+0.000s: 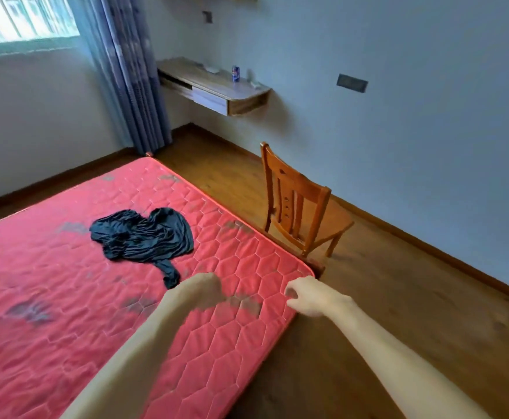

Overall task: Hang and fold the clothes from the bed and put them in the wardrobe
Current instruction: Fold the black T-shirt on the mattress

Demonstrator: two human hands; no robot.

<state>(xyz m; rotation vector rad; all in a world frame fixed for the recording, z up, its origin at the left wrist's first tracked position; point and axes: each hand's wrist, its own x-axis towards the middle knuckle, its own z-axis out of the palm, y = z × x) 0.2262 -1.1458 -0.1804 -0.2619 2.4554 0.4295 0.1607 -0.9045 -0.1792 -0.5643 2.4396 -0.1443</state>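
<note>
A crumpled black garment (144, 235) lies on the red quilted mattress (66, 297), with one end trailing toward me. My left hand (203, 290) hovers over the mattress just right of that trailing end, fingers curled, holding nothing. My right hand (310, 296) is over the mattress's near right corner, fingers loosely curled and empty. Neither hand touches the garment. The wardrobe is out of view.
A wooden chair (295, 204) stands on the wood floor right beside the bed's right edge. A wall-mounted desk (214, 86) with a can on it hangs at the back, next to blue curtains (129, 74) and a window. Open floor lies to the right.
</note>
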